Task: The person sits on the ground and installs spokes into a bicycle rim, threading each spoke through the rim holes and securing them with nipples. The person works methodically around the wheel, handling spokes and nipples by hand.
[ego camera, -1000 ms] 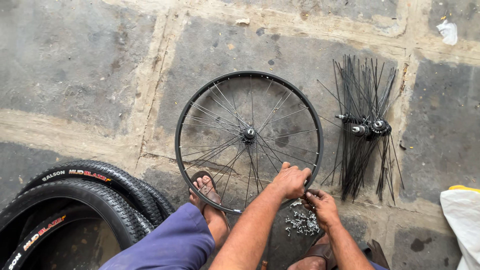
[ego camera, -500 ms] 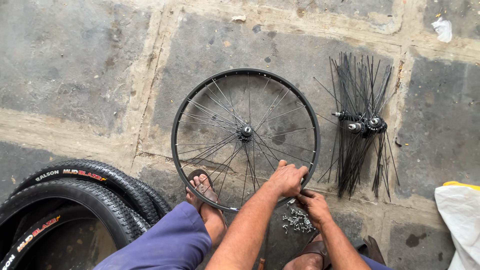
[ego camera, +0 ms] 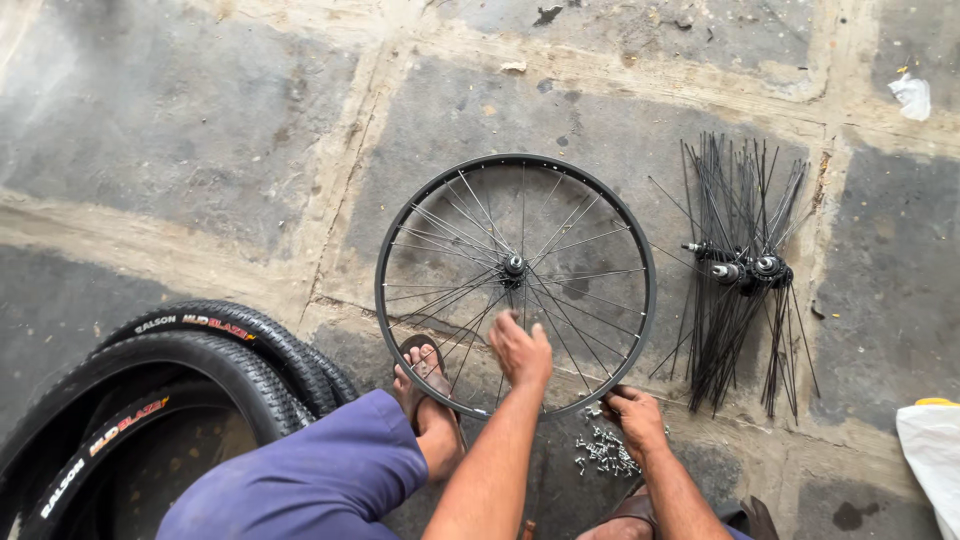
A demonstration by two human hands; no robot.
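hands (ego camera: 522,352) (ego camera: 634,418) on spoked wheel (ego camera: 515,270)

Even, soft daylight throughout; no single light source evident. Shadows faint, notably beneath the wheel rim (ego camera: 515,160) on the stone floor (ego camera: 180,130). No glare. Focus sharp across the frame. Slight wide-angle stretch at the edges

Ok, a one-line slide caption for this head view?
Left hand among spokes of a black wheel rim; right hand beside small loose fittings.

wheel (ego camera: 640,300) centre | tyres (ego camera: 200,370) left | hubs with spokes (ego camera: 745,270) right | nipples (ego camera: 605,452) before wheel
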